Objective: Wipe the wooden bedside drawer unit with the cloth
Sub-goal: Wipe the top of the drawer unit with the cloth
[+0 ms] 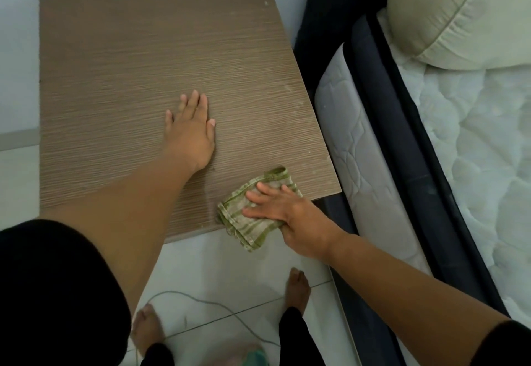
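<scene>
- Up close, the left hand (192,128) lies flat on the tabletop (120,78) of the wooden drawer unit, palm down, near the middle of the surface. Its fingers (198,101) are straight and slightly spread, holding nothing, only resting on the wood.
- The right hand (287,216) sits at the front right corner of the same tabletop, on top of a folded green-striped cloth (253,233).
- Its fingers (265,190) stretch out nearly straight over the cloth and press it down; the thumb tucks under the cloth's near edge, so the cloth is lightly pinched between thumb and palm.
- The cloth lies partly on the wood and partly hangs past the front edge, over the floor.
- Pale dusty marks show on the tabletop toward its right edge.
- Just beside the unit on the right stands a bed (373,141) with a bare quilted mattress and a cream pillow (459,12).
- Below, two bare feet stand on white floor tiles (230,265), with a thin cable (201,301) trailing across them.
</scene>
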Demonstrator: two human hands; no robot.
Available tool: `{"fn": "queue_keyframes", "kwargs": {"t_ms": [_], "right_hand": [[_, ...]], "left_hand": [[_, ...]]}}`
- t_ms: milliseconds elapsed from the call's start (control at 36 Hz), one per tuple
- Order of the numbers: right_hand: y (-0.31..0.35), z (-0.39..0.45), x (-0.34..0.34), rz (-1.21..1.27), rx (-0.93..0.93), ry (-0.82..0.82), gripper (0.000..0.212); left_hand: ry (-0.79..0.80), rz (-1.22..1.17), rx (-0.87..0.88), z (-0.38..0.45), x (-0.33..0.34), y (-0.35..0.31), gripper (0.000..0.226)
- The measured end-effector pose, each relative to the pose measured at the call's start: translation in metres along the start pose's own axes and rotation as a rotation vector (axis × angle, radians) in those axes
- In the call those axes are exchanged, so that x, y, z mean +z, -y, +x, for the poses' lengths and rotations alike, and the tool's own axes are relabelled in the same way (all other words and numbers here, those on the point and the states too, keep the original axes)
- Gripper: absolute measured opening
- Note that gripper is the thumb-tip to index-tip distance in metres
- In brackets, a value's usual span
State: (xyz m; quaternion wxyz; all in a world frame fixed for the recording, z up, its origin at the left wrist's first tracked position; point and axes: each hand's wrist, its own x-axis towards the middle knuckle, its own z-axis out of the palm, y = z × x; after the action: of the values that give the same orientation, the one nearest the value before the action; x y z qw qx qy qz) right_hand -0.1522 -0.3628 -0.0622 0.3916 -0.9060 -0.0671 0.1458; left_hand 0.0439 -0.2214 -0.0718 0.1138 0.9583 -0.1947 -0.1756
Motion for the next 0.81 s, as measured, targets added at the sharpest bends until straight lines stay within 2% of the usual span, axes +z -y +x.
{"fn": "queue_keyframes", "kwargs": {"t_ms": [278,417,611,722,806], "right_hand": [[0.019,-0.008,-0.003,0.052,0.057,0.006,0.057],[0.026,0.011,-0.025,0.086,0.083,-0.046,0.056],[0.031,0.062,-0.077,0.096,0.064,-0.355,0.053],[0.02,0.102,-0.104,-0.013,-0.037,-0.601,0.048],[0.004,0.135,-0.123,-0.078,-0.055,-0.672,0.048]], "left_hand": [[0.011,-0.019,-0.019,-0.005,0.0,-0.009,0.054],[0.014,-0.03,-0.006,0.001,-0.003,-0.011,0.054],[-0.051,-0.09,0.047,0.034,-0.008,-0.015,0.055],[-0.101,0.025,0.046,0.056,-0.005,-0.019,0.062],[-0.13,-0.025,0.03,0.072,-0.007,-0.028,0.055]]}}
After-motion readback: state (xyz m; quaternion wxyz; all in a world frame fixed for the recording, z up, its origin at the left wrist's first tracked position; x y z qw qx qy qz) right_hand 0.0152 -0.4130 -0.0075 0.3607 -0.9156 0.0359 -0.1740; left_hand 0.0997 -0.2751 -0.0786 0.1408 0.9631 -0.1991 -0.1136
